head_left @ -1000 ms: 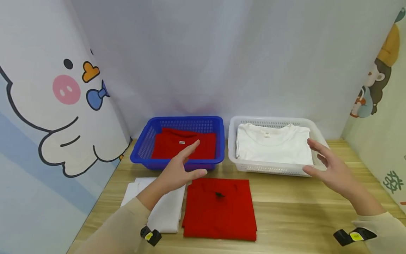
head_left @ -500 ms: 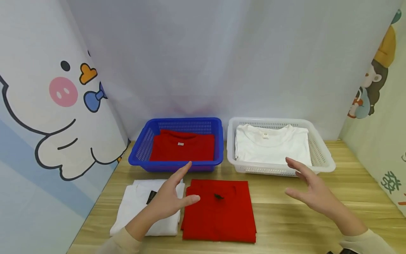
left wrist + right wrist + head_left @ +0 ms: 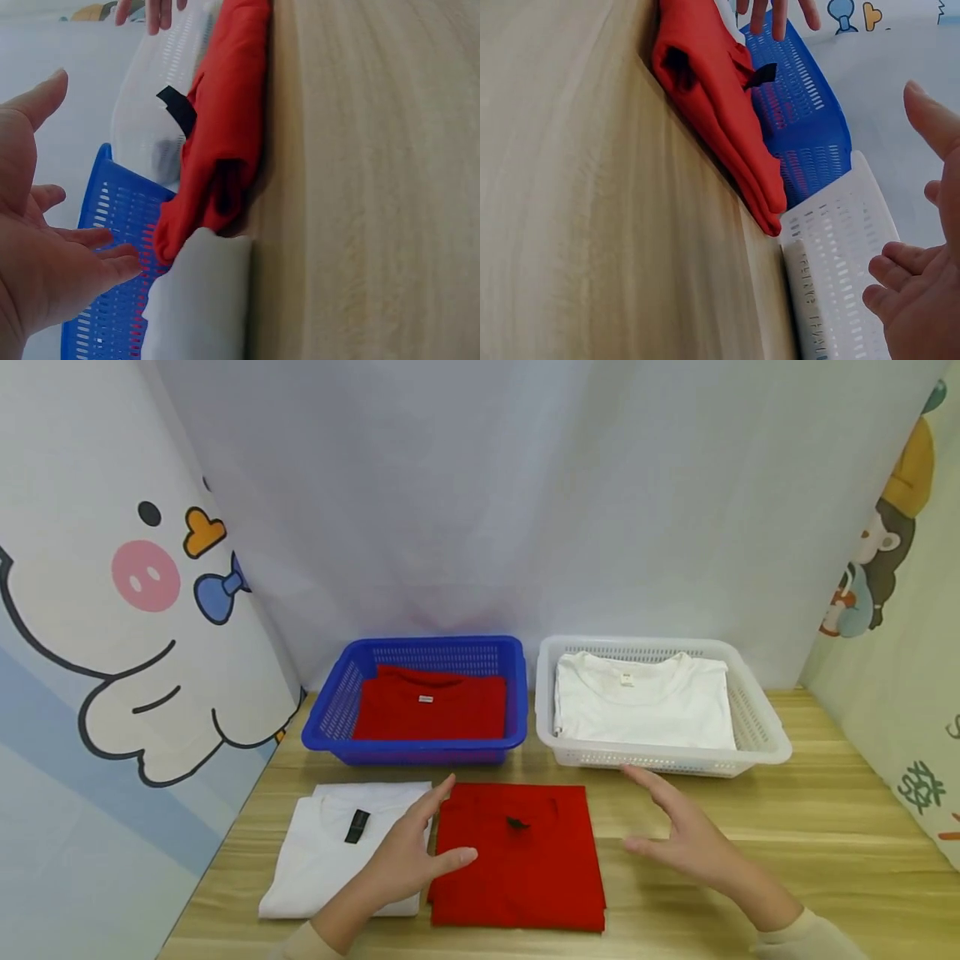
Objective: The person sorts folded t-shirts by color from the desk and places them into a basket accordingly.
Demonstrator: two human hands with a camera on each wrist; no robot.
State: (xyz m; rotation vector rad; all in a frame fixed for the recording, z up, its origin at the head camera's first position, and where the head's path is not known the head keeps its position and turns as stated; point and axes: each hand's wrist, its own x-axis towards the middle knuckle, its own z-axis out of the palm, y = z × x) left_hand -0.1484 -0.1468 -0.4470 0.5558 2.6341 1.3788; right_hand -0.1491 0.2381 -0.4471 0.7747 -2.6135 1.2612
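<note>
Right hand (image 3: 697,847) has moved nearer the red shirt (image 3: 521,872); left hand (image 3: 399,860) lower; each grip apart

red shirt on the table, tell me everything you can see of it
The red shirt is soft-looking fabric, folded into a rectangle with layered edges. A dark tag stands up at its neckline, which faces the blue basket and white basket behind it. It lies flat on the wooden table, close beside a folded white shirt; nothing grips it.

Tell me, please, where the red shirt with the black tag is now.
In the head view, the red shirt lies folded on the table, right of a white shirt and in front of the blue basket.
</note>
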